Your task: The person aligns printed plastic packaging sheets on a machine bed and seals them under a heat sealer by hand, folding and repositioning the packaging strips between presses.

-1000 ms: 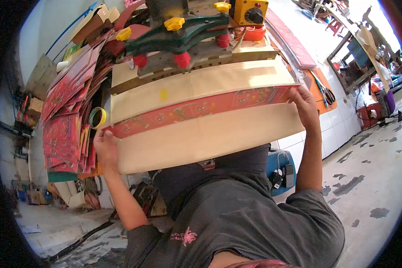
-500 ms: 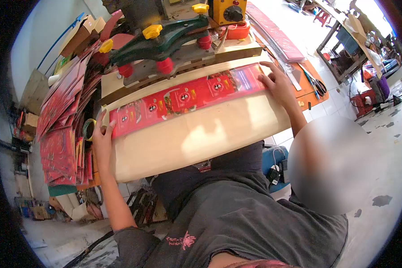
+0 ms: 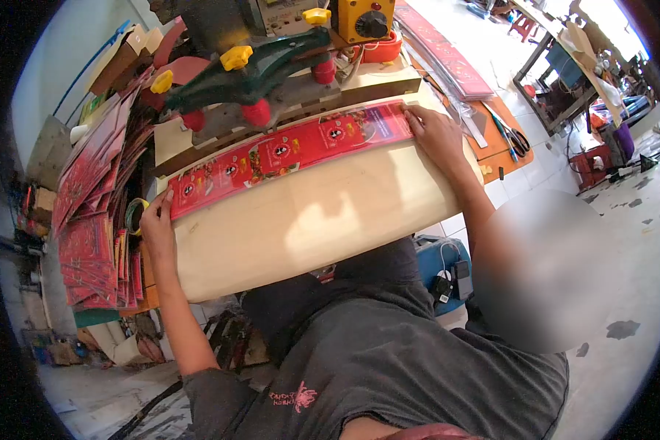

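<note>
A long red printed plastic strip (image 3: 279, 152) lies across a pale, smooth work board (image 3: 271, 235), its far edge close to the press bar of a machine. My left hand (image 3: 158, 226) holds the strip's left end, thumb and fingers closed at its edge. At the other end, my right hand (image 3: 438, 139) has its fingertips closed on the strip's right corner. Above the strip sits the machine's dark green bracket (image 3: 253, 84) with yellow knobs (image 3: 236, 58) and red knobs underneath. A long bar (image 3: 381, 86) runs below the bracket.
Piles of red printed packets (image 3: 92, 246) stand at the left, beside a tape roll (image 3: 135, 215). On the orange table at right lie scissors (image 3: 518, 141) and long red sheets (image 3: 447, 55). A yellow control box (image 3: 365, 20) is at the back.
Both hands and the strip have moved away from my body, toward the machine's bar. The strip now lies closer to the bar. The whole view has shifted slightly.
</note>
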`<action>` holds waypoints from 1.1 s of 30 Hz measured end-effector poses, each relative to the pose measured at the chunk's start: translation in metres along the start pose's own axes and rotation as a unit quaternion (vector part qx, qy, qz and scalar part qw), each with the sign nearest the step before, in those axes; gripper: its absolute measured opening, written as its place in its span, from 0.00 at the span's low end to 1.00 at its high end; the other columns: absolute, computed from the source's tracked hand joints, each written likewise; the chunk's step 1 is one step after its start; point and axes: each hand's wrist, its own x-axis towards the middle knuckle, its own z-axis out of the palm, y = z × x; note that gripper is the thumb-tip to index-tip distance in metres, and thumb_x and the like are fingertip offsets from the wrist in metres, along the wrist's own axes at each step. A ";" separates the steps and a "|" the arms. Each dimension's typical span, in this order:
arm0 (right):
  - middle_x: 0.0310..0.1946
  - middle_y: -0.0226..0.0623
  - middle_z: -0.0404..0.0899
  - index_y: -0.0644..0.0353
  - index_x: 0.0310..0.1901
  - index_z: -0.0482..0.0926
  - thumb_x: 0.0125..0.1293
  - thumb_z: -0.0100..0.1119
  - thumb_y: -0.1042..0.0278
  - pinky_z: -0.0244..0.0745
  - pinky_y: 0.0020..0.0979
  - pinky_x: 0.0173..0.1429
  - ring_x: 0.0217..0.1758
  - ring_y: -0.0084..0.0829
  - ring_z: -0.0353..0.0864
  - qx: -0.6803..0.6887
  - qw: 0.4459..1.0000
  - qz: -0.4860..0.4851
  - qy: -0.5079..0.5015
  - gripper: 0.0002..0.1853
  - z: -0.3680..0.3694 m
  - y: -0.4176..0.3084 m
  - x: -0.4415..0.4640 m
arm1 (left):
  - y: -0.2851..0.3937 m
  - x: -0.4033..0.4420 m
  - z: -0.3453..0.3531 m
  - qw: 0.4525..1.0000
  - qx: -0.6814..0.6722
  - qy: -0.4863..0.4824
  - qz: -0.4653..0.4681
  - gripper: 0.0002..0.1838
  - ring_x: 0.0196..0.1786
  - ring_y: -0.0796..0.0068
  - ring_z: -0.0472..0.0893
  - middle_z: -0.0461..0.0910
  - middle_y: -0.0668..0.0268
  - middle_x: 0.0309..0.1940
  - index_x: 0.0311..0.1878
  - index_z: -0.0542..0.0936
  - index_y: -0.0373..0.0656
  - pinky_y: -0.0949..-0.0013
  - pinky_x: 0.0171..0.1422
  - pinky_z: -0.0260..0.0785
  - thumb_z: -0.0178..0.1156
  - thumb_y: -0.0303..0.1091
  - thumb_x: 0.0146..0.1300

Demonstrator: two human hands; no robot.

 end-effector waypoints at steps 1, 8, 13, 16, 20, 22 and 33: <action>0.43 0.47 0.89 0.45 0.56 0.87 0.79 0.50 0.50 0.78 0.48 0.54 0.49 0.50 0.87 -0.007 1.000 0.008 -0.007 0.18 0.000 -0.001 0.000 | -0.004 0.001 0.001 1.000 0.004 -0.004 0.005 0.24 0.55 0.56 0.87 0.87 0.48 0.53 0.60 0.85 0.36 0.61 0.63 0.73 0.60 0.48 0.77; 0.46 0.43 0.89 0.39 0.57 0.88 0.77 0.53 0.44 0.79 0.46 0.53 0.50 0.46 0.88 -0.002 1.000 0.011 0.014 0.19 0.004 0.002 -0.002 | -0.017 0.004 0.006 1.000 -0.014 0.000 0.009 0.23 0.56 0.56 0.86 0.87 0.47 0.54 0.60 0.85 0.35 0.63 0.64 0.72 0.59 0.47 0.77; 0.47 0.47 0.89 0.43 0.60 0.86 0.78 0.51 0.42 0.79 0.48 0.58 0.52 0.51 0.88 0.074 0.997 0.036 -0.007 0.22 -0.004 -0.010 -0.005 | -0.051 0.013 0.015 0.998 -0.053 0.007 0.030 0.23 0.50 0.56 0.89 0.88 0.47 0.48 0.56 0.86 0.34 0.62 0.58 0.75 0.60 0.47 0.76; 0.49 0.51 0.88 0.43 0.61 0.85 0.78 0.50 0.41 0.77 0.47 0.60 0.57 0.51 0.86 0.033 0.998 0.043 -0.011 0.24 0.005 0.003 0.000 | -0.014 0.004 0.004 1.000 -0.010 0.008 -0.012 0.21 0.47 0.50 0.88 0.88 0.47 0.44 0.53 0.88 0.39 0.60 0.53 0.76 0.62 0.49 0.74; 0.48 0.52 0.88 0.50 0.60 0.85 0.79 0.50 0.44 0.76 0.47 0.60 0.56 0.53 0.86 0.027 0.999 0.026 -0.011 0.24 -0.005 -0.011 -0.004 | -0.021 0.001 0.007 0.999 -0.019 0.042 0.016 0.19 0.45 0.51 0.88 0.88 0.49 0.43 0.52 0.88 0.40 0.59 0.51 0.77 0.64 0.46 0.73; 0.48 0.51 0.88 0.51 0.60 0.85 0.79 0.50 0.45 0.77 0.47 0.60 0.55 0.54 0.86 0.030 0.999 0.013 -0.009 0.23 -0.004 -0.011 -0.004 | -0.022 0.000 0.006 0.998 -0.028 0.052 0.008 0.18 0.44 0.52 0.89 0.88 0.49 0.43 0.52 0.89 0.40 0.60 0.50 0.77 0.64 0.45 0.72; 0.49 0.50 0.88 0.52 0.59 0.86 0.79 0.51 0.45 0.77 0.46 0.58 0.54 0.52 0.87 0.065 0.998 -0.017 -0.003 0.23 0.000 -0.004 -0.001 | -0.021 0.001 0.004 0.999 -0.019 0.036 0.007 0.18 0.46 0.51 0.88 0.87 0.48 0.44 0.52 0.89 0.41 0.59 0.52 0.77 0.63 0.45 0.72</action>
